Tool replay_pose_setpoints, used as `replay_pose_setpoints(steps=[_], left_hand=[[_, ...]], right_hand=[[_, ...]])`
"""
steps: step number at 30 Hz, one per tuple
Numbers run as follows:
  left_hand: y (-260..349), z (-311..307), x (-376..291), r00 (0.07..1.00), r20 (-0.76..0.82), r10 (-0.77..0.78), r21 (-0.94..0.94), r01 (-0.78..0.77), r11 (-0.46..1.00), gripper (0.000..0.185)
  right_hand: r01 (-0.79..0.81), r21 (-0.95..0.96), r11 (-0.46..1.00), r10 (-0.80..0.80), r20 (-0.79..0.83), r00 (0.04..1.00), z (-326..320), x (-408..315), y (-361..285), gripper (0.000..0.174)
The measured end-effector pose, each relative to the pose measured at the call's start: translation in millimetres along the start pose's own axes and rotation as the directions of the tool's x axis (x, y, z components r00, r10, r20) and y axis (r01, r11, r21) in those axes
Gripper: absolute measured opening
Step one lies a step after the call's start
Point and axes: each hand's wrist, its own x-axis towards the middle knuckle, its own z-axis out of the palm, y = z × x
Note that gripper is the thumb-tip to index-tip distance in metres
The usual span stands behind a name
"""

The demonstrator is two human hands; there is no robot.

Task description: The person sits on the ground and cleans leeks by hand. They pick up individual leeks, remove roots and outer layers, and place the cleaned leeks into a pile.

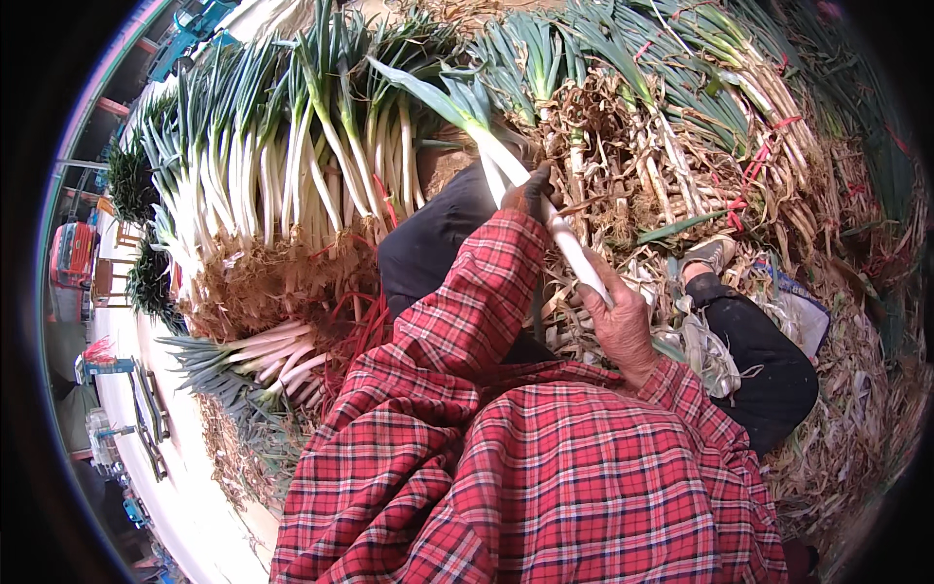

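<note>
A long-stemmed green onion or leek (pixel 580 259), with a white shaft and green leaves, lies slantwise across both my hands. My left hand (pixel 527 196) is wrapped around its middle; that hand looks dark, from dirt or a glove, I cannot tell which. At the lower end, the thumb and fingers of my right hand (pixel 620 317) pinch the white shaft. A second pale stalk (pixel 492 175) runs beside it above my left hand, its lower part hidden. Just beyond my hands lie untrimmed stalks (pixel 657 168) with dry brown outer leaves.
Cleaned stalks with roots (pixel 273 182) stand in rows at left. Red ties (pixel 365 310) and a smaller bunch (pixel 288 358) lie below them. Dry peelings (pixel 832 438) cover the ground at right. Clear plastic (pixel 708 358) lies against my bent leg (pixel 770 365). A red vehicle (pixel 73 254) stands far left.
</note>
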Motion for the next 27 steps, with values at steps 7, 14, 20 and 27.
replay_pose_setpoints(steps=[7, 14, 20, 27], left_hand=[[-29, -10, -86, 0.956, 0.202, -0.212, 0.028, 0.210, 0.977, 0.030], [8, 4, -113, 0.952, 0.285, 0.108, 0.085, -0.137, 0.987, 0.023], [97, -43, -25, 0.904, 0.165, 0.395, 0.037, -0.405, 0.913, 0.022], [57, -115, 48, 0.991, -0.133, -0.003, 0.397, 0.056, 0.916, 0.035]], right_hand=[[-0.494, 0.615, 0.615, 0.398, 0.299, 0.867, 10, -29, 37, 0.053], [-0.497, 0.541, 0.679, 0.382, 0.318, 0.868, 37, -40, 70, 0.048], [-0.521, 0.245, 0.818, 0.432, 0.335, 0.837, 18, -51, 54, 0.035], [-0.449, -0.270, 0.852, 0.483, 0.076, 0.872, -16, 14, 116, 0.041]])
